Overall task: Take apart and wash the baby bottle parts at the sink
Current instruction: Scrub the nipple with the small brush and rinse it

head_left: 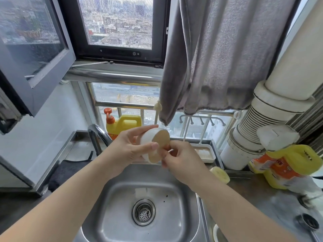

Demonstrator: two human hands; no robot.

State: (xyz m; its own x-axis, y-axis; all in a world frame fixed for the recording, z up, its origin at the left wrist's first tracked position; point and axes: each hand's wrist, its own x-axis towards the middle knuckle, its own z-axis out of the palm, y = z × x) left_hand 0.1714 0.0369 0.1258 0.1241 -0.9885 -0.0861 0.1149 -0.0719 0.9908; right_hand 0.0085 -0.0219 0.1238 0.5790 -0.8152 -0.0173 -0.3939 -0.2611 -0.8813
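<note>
Two bare forearms enter from the lower corners of the head view, uncovered to the frame's edge, with no sleeve showing on either. The left hand [132, 151] and right hand [181, 163] wear nothing visible: plain fingers, plain wrists. The left thumb's nail is short, rounded and unpainted. The right hand's nails cannot be made out.

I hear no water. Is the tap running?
Off: no stream falls from the faucet, and the sink basin holds no pooled water.
</note>
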